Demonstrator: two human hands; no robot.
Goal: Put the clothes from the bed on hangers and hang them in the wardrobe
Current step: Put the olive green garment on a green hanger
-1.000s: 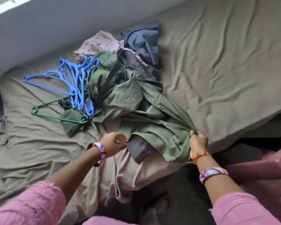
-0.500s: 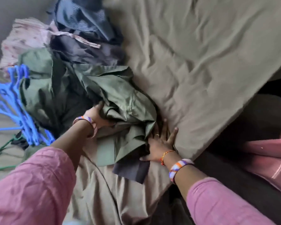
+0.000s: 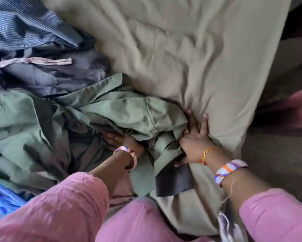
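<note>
A crumpled green garment (image 3: pixel 122 109) lies on the bed's olive sheet (image 3: pixel 190 49), close to the near edge. My left hand (image 3: pixel 122 142) is pushed under its lower fold, its fingers lying out to the left, partly covered by cloth. Spread flat, my right hand (image 3: pixel 195 142) presses on the sheet against the garment's right side, its thumb by a dark cloth piece (image 3: pixel 173 180). Behind the green garment are a dark grey garment (image 3: pixel 59 75) and a striped blue-grey one (image 3: pixel 24 23). Blue hangers (image 3: pixel 2 198) show at the lower left.
A pink fabric strip (image 3: pixel 49 61) lies across the dark grey garment. The bed's edge (image 3: pixel 249 137) runs down the right side, with dark floor (image 3: pixel 277 163) beyond it. My pink sleeves fill the bottom of the view.
The view has closed in on the clothes. My left hand slid further under the green garment. My right hand stays flat beside it.
</note>
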